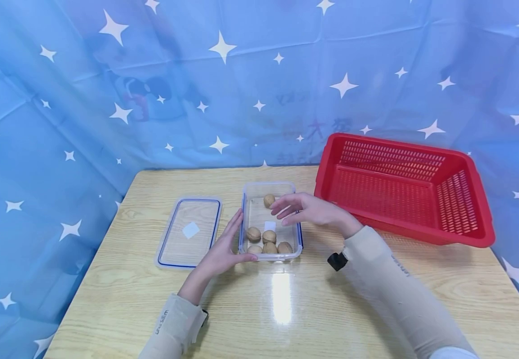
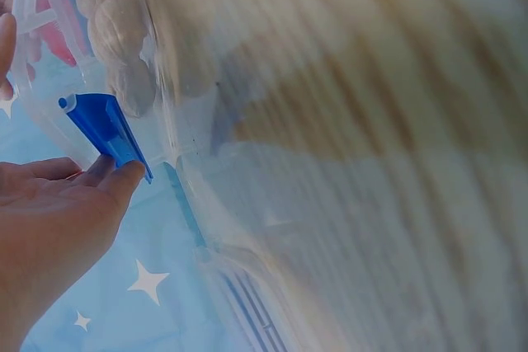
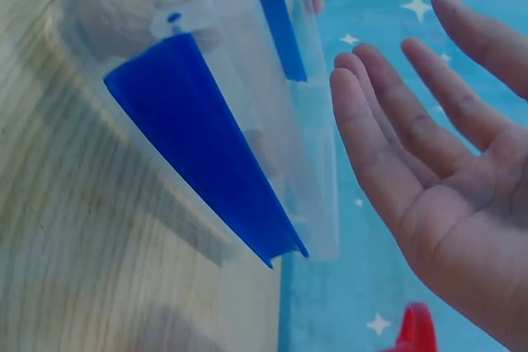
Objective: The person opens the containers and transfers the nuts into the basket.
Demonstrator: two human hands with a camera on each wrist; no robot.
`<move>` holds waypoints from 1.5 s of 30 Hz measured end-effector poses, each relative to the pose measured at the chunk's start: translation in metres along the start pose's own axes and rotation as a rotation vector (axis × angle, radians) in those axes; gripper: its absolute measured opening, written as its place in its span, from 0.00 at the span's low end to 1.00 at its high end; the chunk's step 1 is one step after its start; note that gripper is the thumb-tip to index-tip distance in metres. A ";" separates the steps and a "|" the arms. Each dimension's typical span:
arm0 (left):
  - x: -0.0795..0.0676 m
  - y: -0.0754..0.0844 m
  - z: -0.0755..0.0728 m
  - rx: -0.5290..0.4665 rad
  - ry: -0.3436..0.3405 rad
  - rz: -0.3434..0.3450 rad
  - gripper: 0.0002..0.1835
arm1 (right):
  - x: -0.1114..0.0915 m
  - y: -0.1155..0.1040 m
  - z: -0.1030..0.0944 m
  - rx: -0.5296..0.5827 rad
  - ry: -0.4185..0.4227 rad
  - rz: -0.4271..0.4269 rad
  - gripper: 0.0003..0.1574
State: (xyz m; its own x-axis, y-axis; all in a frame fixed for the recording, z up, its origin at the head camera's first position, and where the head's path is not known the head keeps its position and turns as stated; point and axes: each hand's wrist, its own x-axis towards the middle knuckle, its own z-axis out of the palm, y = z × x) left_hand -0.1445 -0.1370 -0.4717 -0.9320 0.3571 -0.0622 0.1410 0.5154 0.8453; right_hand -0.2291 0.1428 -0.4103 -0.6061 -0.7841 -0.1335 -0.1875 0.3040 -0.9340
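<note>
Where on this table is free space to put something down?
Bare table between the two sleeves, and left of the lid. Crowded: around the container, with the left hand touching it, the right hand above and the red basket to its right.

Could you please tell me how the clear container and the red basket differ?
The clear container is see-through with blue side flaps, whereas the red basket is solid red with many small openings. The clear container is much smaller than the red basket. The clear container's long sides run away from the person; the red basket's run more across the table. Both are open-topped.
</note>
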 end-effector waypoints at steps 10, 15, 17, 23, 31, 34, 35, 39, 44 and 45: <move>-0.001 0.003 0.000 -0.015 -0.004 -0.008 0.63 | 0.014 0.002 0.015 -0.067 -0.146 0.058 0.32; -0.001 0.003 0.000 -0.014 -0.005 -0.016 0.63 | 0.024 0.001 0.025 -0.198 -0.192 0.105 0.33; -0.001 0.003 -0.001 -0.013 -0.006 -0.015 0.63 | 0.027 0.000 0.028 -0.255 -0.195 0.111 0.32; -0.001 0.004 -0.001 -0.009 -0.009 -0.010 0.63 | 0.035 -0.003 0.037 -0.356 -0.187 0.125 0.29; -0.001 0.003 0.000 -0.016 -0.007 -0.012 0.62 | 0.043 0.001 0.049 -0.339 -0.146 0.172 0.25; -0.001 0.003 0.000 -0.020 -0.011 -0.016 0.62 | 0.045 0.003 0.053 -0.342 -0.127 0.178 0.24; -0.001 0.003 0.000 -0.019 -0.011 -0.015 0.62 | 0.046 0.004 0.054 -0.338 -0.121 0.177 0.24; -0.001 0.003 0.000 -0.014 -0.014 -0.018 0.63 | 0.046 0.006 0.055 -0.308 -0.099 0.156 0.21; -0.001 0.003 -0.001 -0.011 -0.007 -0.010 0.64 | 0.044 0.008 0.049 -0.251 -0.074 0.102 0.23; -0.001 0.003 -0.001 -0.012 -0.007 -0.008 0.63 | 0.044 0.007 0.047 -0.238 -0.069 0.090 0.23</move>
State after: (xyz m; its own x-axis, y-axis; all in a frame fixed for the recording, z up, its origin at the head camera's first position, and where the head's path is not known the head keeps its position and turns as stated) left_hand -0.1436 -0.1363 -0.4691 -0.9308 0.3582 -0.0727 0.1294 0.5090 0.8510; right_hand -0.2206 0.0853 -0.4387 -0.5764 -0.7804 -0.2425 -0.3163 0.4867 -0.8143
